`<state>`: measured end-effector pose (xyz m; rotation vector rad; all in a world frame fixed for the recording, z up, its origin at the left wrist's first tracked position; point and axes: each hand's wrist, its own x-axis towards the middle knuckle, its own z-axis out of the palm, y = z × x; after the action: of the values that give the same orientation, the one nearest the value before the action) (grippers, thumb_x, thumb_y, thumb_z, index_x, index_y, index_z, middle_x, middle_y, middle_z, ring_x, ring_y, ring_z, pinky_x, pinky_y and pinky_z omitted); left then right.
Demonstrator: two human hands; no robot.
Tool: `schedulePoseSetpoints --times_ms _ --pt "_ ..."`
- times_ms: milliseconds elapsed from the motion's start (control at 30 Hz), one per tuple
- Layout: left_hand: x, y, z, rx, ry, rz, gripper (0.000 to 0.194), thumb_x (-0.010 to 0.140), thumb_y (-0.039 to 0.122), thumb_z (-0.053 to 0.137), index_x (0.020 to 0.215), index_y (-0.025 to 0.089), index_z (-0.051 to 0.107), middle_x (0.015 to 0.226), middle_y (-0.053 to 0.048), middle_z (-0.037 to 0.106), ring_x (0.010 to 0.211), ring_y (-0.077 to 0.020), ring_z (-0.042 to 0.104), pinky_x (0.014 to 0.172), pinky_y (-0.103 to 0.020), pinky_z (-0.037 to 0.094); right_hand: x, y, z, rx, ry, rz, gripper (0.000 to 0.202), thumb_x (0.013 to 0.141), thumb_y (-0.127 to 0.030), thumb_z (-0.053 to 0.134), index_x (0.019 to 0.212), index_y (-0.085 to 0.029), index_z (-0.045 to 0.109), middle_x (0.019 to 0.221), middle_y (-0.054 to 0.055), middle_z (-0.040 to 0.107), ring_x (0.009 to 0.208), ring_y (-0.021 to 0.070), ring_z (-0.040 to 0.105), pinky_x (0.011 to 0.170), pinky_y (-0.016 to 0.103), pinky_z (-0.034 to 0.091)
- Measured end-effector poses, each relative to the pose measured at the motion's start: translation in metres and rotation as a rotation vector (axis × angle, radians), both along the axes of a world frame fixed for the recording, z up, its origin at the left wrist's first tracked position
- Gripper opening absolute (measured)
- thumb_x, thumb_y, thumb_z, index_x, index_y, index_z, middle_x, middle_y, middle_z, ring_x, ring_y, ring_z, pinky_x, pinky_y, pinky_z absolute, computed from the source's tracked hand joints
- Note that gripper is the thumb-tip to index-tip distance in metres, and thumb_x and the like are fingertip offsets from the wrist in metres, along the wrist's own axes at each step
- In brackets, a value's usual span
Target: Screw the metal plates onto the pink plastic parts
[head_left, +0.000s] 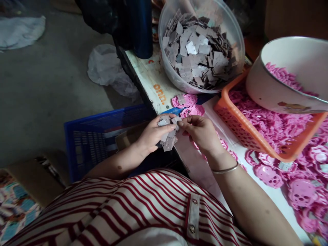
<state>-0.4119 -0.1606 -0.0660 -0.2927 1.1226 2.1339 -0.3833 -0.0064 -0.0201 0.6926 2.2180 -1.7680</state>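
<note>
Loosely, the left hand [151,135] cupped a stack of grey cards [167,131]. The right hand [202,133] pinched one card; the loose stack could spill.

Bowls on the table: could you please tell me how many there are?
2. A clear plastic bowl of grey square pieces stands at the table's far end; a white bowl of pink parts rests on the orange basket at right. Others may sit out of frame.
</note>
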Motion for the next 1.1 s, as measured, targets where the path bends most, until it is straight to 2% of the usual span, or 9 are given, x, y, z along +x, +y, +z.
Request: schedulePoseSetpoints --times_ms 100,300,500,667,867,1000,1100 --pt "0.001 0.001 0.001 -0.009 -0.005 0.003 0.04 0.067 0.017 0.084 0.102 0.018 0.064 0.081 0.0 0.071 0.061 -0.0156 0.067 0.054 -0.031 0.062 0.006 -0.003 0.0 -0.071 -0.004 -0.029 0.051 0.063 -0.061 0.082 0.079 -0.016 0.064 0.062 -0.002 0.06 0.051 0.0071 0.051 0.041 0.02 0.036" --pt "0.002 0.0 0.003 -0.006 -0.01 0.039 0.041 0.064 0.016 0.085 0.097 0.019 0.061 0.075 0.002 0.069 0.056 -0.0143 0.064 0.053 -0.03 0.059 0.012 -0.003 0.0 -0.167 0.012 -0.069 0.05 0.059 -0.051 0.088 0.086 -0.017 0.063 0.068 -0.003 0.062 0.052 0.0057 0.051 0.043 0.019 0.041" --pt "0.001 -0.005 0.001 0.076 -0.02 -0.013 0.046 0.06 0.017 0.089 0.099 0.02 0.064 0.074 0.0 0.071 0.061 -0.0176 0.069 0.054 -0.027 0.057 0.015 -0.001 -0.001 -0.266 -0.01 -0.073 0.057 0.055 -0.058 0.087 0.081 -0.015 0.062 0.066 -0.001 0.063 0.051 0.0072 0.054 0.043 0.02 0.042" --pt "0.002 -0.004 0.0 0.019 0.005 -0.03 0.046 0.059 0.019 0.089 0.097 0.02 0.064 0.069 0.001 0.07 0.055 -0.0168 0.067 0.049 -0.026 0.055 0.019 -0.002 -0.002 -0.261 0.015 -0.121 0.058 0.052 -0.06 0.088 0.079 -0.017 0.059 0.064 -0.002 0.062 0.051 0.0073 0.053 0.044 0.019 0.041" --pt "0.004 -0.002 0.001 -0.021 -0.005 0.004 0.044 0.06 0.02 0.086 0.097 0.02 0.061 0.065 0.004 0.066 0.053 -0.0162 0.067 0.048 -0.025 0.055 0.017 0.012 -0.005 -0.163 0.088 -0.215 0.053 0.06 -0.06 0.082 0.083 -0.018 0.06 0.068 -0.002 0.062 0.056 0.008 0.055 0.05 0.021 0.043" --pt "0.002 -0.002 0.0 -0.053 -0.007 0.068 0.048 0.057 0.021 0.088 0.096 0.019 0.06 0.065 0.005 0.066 0.053 -0.0144 0.066 0.048 -0.023 0.055 0.005 0.029 -0.015 0.044 0.115 -0.235 0.032 0.066 -0.042 0.079 0.076 -0.013 0.068 0.059 -0.002 0.058 0.05 0.0054 0.043 0.047 0.021 0.031" --pt "0.001 -0.002 0.0 -0.058 -0.006 0.067 0.049 0.057 0.022 0.088 0.098 0.019 0.06 0.065 0.005 0.067 0.053 -0.0142 0.066 0.048 -0.023 0.056 -0.008 0.037 -0.023 0.19 0.126 -0.211 0.018 0.068 -0.028 0.074 0.074 -0.011 0.072 0.057 -0.002 0.058 0.052 0.0058 0.04 0.05 0.022 0.029"
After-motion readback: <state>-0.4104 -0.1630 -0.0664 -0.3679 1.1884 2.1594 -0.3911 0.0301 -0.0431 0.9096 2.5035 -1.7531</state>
